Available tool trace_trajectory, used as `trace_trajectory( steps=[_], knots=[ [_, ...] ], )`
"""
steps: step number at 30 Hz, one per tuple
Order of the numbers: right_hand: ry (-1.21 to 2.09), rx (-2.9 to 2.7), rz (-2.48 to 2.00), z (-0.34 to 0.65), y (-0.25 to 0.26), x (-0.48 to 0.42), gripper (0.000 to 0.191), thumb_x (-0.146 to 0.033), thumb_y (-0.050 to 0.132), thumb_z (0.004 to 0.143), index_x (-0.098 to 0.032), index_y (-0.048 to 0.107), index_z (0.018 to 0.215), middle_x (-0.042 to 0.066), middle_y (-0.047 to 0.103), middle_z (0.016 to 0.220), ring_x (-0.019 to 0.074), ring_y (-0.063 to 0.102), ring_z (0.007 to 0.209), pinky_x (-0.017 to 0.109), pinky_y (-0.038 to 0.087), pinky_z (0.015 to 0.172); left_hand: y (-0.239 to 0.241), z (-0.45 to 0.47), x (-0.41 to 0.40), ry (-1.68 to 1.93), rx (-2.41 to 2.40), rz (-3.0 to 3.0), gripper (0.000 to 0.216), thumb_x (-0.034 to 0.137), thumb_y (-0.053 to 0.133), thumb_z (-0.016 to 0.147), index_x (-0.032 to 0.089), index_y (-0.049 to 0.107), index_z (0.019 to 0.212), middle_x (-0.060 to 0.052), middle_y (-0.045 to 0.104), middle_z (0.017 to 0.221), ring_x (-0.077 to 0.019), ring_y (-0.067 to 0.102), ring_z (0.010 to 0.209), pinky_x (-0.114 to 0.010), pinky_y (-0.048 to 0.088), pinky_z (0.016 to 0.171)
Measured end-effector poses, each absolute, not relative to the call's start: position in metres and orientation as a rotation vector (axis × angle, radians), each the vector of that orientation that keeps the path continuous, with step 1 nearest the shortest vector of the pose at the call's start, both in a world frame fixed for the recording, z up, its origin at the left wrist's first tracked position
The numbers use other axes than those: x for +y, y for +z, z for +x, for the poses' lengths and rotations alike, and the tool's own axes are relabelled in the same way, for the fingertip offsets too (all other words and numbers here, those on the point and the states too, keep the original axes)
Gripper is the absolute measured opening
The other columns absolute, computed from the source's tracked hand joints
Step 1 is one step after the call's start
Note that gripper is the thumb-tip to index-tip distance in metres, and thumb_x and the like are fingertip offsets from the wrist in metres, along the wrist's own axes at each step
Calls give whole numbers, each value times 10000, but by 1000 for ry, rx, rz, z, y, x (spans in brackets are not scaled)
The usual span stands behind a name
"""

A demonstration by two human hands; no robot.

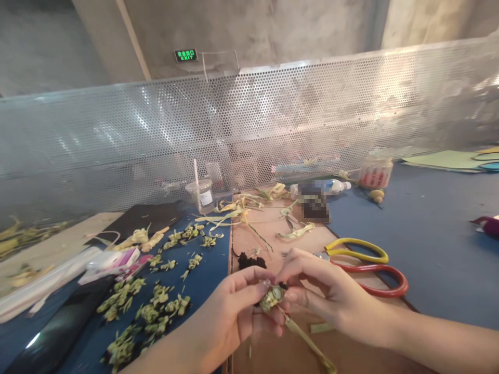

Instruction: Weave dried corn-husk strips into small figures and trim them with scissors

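My left hand (230, 311) and my right hand (323, 293) meet over a brown board (273, 244), both pinching a small rolled green-yellow leaf piece (272, 297). A long thin leaf strip (307, 343) trails from it toward the lower right. Fingers of both hands are closed round the roll. A small dark clump (251, 261) lies just beyond my left fingers.
Several finished green leaf rolls (156, 306) lie on the blue surface at left. Yellow-handled (356, 249) and red-handled (374, 278) scissors lie right of my hands. A plastic cup with a straw (202, 195), loose leaf strips (249, 205), a bottle (327, 186) and a jar (375, 172) stand before the perforated metal screen (249, 130).
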State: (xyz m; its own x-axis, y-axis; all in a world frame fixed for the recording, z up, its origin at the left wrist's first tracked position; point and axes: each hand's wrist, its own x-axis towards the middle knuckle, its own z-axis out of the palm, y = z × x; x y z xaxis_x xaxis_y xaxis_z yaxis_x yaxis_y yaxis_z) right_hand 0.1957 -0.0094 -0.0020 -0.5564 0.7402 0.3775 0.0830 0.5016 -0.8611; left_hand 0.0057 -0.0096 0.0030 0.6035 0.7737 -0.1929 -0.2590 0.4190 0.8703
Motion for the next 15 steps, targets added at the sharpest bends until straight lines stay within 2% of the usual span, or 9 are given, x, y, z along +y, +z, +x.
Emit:
trace_trajectory(
  steps=[5,8,11,15],
  knots=[
    [1447,-1701,-658,192,-6,-6,203,-364,535,804,-179,519,885,-16,505,731,91,505,669,250,426,646,2,8,-9,707,647,989,235,309,443,841,115,546,927,-101,610,809,-161,610,692,-319,468,679],
    [1509,-1584,-724,190,-6,-2,256,-394,585,758,-167,522,858,-16,528,708,91,502,653,235,410,622,5,7,-9,711,690,1136,274,357,403,852,135,537,939,-98,609,853,-185,599,785,-356,446,752],
    [1500,-1564,-836,190,-4,-1,286,-410,612,725,-159,552,850,1,568,736,90,501,641,215,388,585,8,3,-8,708,855,1398,254,373,416,842,163,544,907,-60,601,868,-167,555,825,-324,414,784],
    [1461,-1610,-959,192,-2,-1,263,-404,618,716,-160,578,808,-12,555,706,71,460,585,191,341,526,11,-1,-10,723,1118,1775,260,397,416,831,179,558,821,-16,575,772,-153,504,772,-256,375,715]
  ],
)
